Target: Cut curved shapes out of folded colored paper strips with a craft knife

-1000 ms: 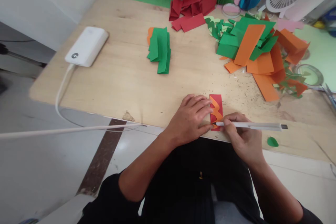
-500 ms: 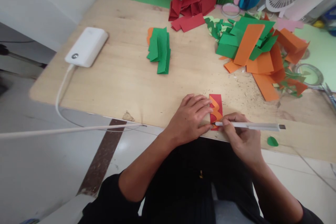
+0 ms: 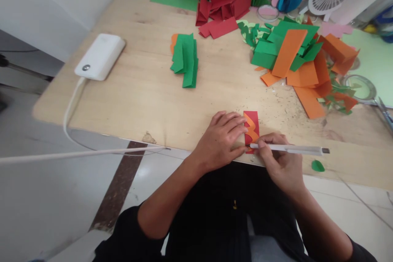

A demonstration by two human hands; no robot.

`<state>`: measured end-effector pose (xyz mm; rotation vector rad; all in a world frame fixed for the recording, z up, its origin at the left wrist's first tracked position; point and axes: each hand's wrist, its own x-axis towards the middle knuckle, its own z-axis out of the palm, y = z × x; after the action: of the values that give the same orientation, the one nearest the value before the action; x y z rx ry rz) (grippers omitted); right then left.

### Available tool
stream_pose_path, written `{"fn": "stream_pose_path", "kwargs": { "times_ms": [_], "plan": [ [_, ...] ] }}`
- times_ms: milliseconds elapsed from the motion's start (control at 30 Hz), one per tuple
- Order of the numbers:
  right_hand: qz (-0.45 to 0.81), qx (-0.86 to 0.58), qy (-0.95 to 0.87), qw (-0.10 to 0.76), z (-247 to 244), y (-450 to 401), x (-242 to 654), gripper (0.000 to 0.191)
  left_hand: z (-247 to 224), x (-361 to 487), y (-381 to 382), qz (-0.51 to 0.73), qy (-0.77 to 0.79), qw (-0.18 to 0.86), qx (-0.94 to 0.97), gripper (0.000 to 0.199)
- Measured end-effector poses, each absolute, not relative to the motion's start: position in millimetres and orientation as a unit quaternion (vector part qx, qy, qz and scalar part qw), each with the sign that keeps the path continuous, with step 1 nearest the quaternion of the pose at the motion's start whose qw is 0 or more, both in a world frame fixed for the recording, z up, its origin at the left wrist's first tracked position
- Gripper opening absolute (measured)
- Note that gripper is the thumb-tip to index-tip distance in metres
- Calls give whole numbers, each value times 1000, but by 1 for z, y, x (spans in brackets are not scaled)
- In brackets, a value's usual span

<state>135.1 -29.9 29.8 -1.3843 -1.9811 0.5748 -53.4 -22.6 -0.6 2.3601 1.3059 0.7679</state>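
Observation:
Near the table's front edge lies a red paper strip (image 3: 251, 114), with a wavy orange paper cutout (image 3: 251, 125) on top of it. My left hand (image 3: 222, 137) rests flat, fingers stretched out, its fingertips pressing on the left side of the cutout and strip. A white pen (image 3: 294, 148) is pinched in my right hand (image 3: 282, 163), lying nearly level with its tip at the lower part of the cutout. Under the fingertips, part of the orange cutout is hidden. A small green paper leaf (image 3: 318, 166) lies to the right of my right hand.
Folded green paper (image 3: 186, 59) lies mid-table. Red folded strips (image 3: 222, 12) sit at the back, with a heap of orange paper (image 3: 307, 74) and green paper to the right. A white power bank (image 3: 100, 57) with a cable is at left; scissors (image 3: 383, 110) lie far right.
The pen's tip has shifted very slightly along the lower edge of the orange cutout. My left hand stays in place on the paper; the whole view has moved a little.

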Motion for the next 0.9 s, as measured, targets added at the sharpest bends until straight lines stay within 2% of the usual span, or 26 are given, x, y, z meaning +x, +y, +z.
{"fn": "stream_pose_path", "kwargs": {
  "times_ms": [900],
  "plan": [
    [204,-571,-724,329,28,-28,142,18,1,-54,-23,260,463,182,828,30]
  ]
}}
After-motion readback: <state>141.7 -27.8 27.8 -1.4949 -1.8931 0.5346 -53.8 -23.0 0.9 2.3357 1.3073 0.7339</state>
